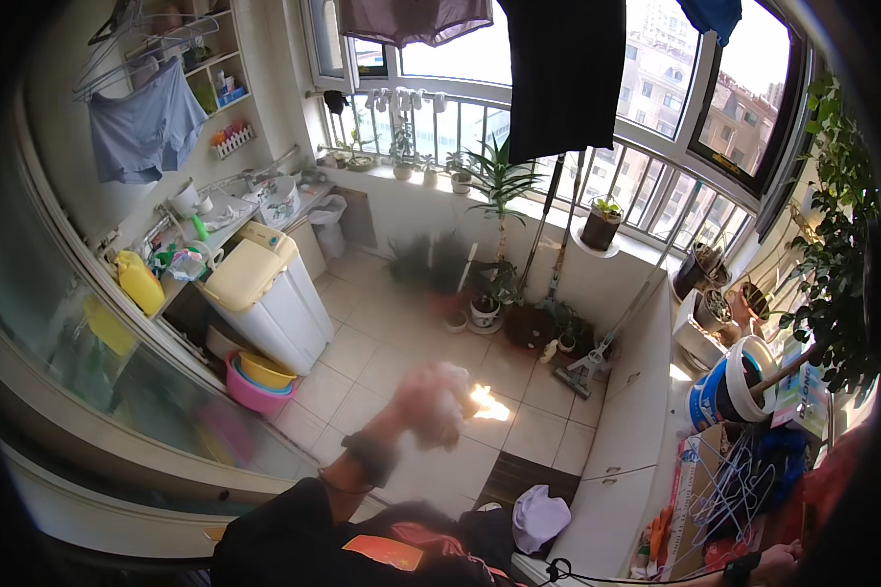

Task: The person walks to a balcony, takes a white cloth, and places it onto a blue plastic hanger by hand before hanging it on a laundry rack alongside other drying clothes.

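Observation:
My left hand [433,406] is raised over the tiled floor in front of me, smeared by motion and washed out by sunlight. Whether anything is in its fingers cannot be made out. A dark band [370,458] circles that wrist. At the lower right edge my right hand [777,565] shows only in part, beyond a black wristband [741,565]. It is close to a red cloth or bag [832,494] and a bundle of wire hangers [736,479], its fingers mostly hidden. A pale crumpled cloth [540,519] lies near my lap.
A washing machine [279,303] stands left, beside pink and yellow basins [260,383]. Potted plants [485,310] and a floor squeegee or mop head [585,370] line the far wall. Clothes, including a black garment [563,78], hang above. A white bucket [724,391] sits on the right-hand cabinet [607,460].

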